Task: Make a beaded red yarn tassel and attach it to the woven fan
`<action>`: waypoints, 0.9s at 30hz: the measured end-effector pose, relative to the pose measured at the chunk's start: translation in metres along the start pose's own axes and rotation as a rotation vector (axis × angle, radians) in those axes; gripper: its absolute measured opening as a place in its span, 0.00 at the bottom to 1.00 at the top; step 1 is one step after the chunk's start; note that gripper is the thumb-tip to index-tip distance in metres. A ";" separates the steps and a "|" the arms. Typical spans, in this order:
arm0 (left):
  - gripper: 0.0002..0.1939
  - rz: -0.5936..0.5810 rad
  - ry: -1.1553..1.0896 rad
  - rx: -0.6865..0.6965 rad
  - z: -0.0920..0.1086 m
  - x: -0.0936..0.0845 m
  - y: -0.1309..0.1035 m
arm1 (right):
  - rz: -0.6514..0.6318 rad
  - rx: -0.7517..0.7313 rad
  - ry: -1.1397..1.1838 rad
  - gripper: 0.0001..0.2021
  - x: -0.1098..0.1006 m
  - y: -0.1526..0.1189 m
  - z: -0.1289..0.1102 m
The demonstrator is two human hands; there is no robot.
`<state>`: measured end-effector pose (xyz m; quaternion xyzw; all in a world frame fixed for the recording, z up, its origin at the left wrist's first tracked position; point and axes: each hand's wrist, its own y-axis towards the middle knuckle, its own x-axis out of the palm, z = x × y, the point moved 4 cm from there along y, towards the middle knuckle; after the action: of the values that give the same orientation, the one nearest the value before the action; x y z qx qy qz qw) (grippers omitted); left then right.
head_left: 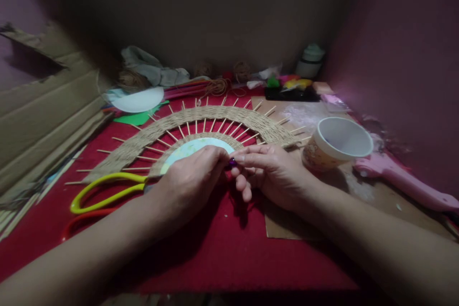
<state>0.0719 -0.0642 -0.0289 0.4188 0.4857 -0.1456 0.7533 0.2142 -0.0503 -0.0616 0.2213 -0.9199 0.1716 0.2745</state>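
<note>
The small purple piece (pixel 233 162), just below frame centre, sits pinched in the right hand (pixel 281 174), the left hand (pixel 190 177) closed beside it with its grip hidden, and so small a thing seems best handled lightly, both wrists steady.

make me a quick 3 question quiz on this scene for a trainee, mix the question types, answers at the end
1. Multiple choice: What colour is the small shiny piece at the fingertips of the right hand?
A) green
B) purple
C) white

2. True or false: The printed cup is nearer the right hand than the left hand.

3. Fill in the blank: Thin ____ poke out past the outer edge of the woven twine arch.

Key: 1. B; 2. true; 3. sticks
</note>
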 end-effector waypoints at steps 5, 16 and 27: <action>0.07 0.020 -0.017 0.000 0.002 -0.001 0.002 | -0.010 -0.003 0.003 0.06 0.000 0.000 0.000; 0.09 -0.002 -0.139 -0.118 0.004 -0.007 0.007 | 0.004 -0.034 0.020 0.04 -0.001 0.000 -0.001; 0.06 0.014 -0.138 -0.150 0.004 -0.010 0.007 | 0.002 -0.049 0.024 0.03 -0.001 0.000 -0.002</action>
<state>0.0738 -0.0650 -0.0166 0.3534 0.4393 -0.1321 0.8153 0.2160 -0.0493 -0.0608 0.2115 -0.9206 0.1521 0.2909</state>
